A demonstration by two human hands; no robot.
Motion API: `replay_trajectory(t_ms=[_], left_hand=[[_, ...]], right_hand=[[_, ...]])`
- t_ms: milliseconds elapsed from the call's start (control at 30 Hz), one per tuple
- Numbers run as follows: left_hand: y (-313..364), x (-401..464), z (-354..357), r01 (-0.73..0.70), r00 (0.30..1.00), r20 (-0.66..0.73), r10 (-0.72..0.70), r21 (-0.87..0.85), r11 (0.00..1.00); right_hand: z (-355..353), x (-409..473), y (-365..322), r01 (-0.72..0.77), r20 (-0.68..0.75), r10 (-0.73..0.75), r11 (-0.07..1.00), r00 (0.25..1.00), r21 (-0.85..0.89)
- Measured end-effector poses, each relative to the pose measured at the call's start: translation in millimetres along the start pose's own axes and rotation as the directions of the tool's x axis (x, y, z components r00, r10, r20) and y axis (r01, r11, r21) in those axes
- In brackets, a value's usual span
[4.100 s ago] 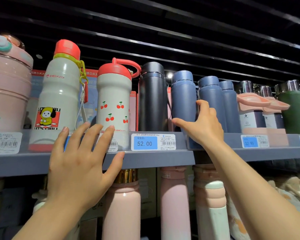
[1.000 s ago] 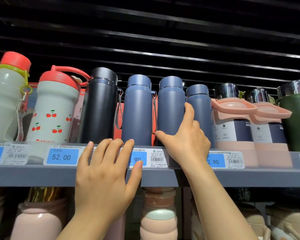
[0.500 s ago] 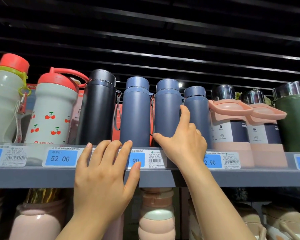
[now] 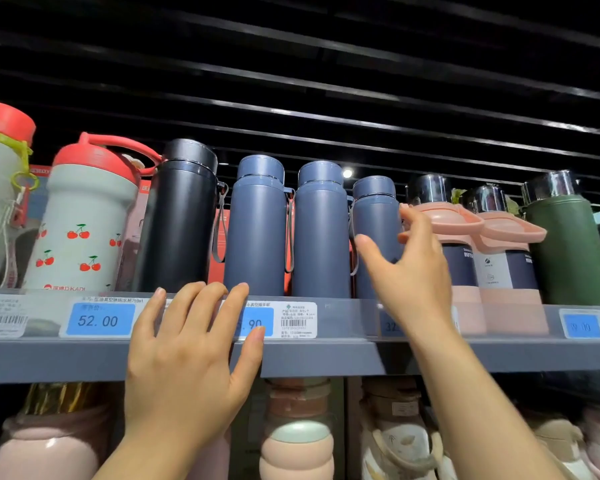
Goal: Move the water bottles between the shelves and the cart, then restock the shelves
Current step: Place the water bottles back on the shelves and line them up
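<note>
Standing upright (long axis vertical), blue bottle (image 4: 374, 233) beside right hand (image 4: 409, 271).

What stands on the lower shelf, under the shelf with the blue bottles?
Under the grey shelf stand pale pink bottles, one with a gold cap. The left hand and right forearm cover others.

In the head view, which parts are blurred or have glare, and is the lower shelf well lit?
In the head view, the right hand is slightly motion-blurred; the clear price strip reflects light, so the tags at far right are hard to read; one ceiling lamp flares between two blue bottles; the lower shelf bottles sit in dimmer light and look soft.
</note>
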State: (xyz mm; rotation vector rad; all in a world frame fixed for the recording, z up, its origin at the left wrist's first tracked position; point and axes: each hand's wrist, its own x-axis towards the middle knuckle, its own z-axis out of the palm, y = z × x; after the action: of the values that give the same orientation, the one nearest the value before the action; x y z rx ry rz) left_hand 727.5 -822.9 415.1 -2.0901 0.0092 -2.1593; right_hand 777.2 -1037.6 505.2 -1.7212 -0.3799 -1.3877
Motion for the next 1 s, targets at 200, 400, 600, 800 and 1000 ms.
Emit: replay_trajectory(t_ms=[200,400,600,800,1000], left_hand=[[-0.6,-0.2,0.9,-0.002,1.000,0.001,0.002,0.010,1.000],[-1.3,-0.9,0.4,-0.008,1.000,0.008,0.008,0.012,1.000],[-0.6,-0.1,0.0,-0.009,1.000,-0.002,0.009,0.006,1.000],[-0.6,-0.6,0.3,-0.010,1.000,0.002,0.010,0.014,1.000],[-0.1,-0.8,0.5,-0.005,1.000,-0.014,0.005,0.010,1.000]], right_hand=[[-8.9,15.9,23.1,-0.087,0.224,0.164,0.945,0.961,-0.316],[0.3,25.7,20.1,-0.146,0.253,0.245,0.924,0.936,-0.353],[3.7,27.0,19.5,-0.161,0.237,0.230,0.947,0.944,-0.277],[6.5,22.6,18.8,-0.152,0.202,0.241,0.915,0.949,-0.375],[2.2,20.0,20.7,-0.094,0.271,0.192,0.937,0.943,-0.336]])
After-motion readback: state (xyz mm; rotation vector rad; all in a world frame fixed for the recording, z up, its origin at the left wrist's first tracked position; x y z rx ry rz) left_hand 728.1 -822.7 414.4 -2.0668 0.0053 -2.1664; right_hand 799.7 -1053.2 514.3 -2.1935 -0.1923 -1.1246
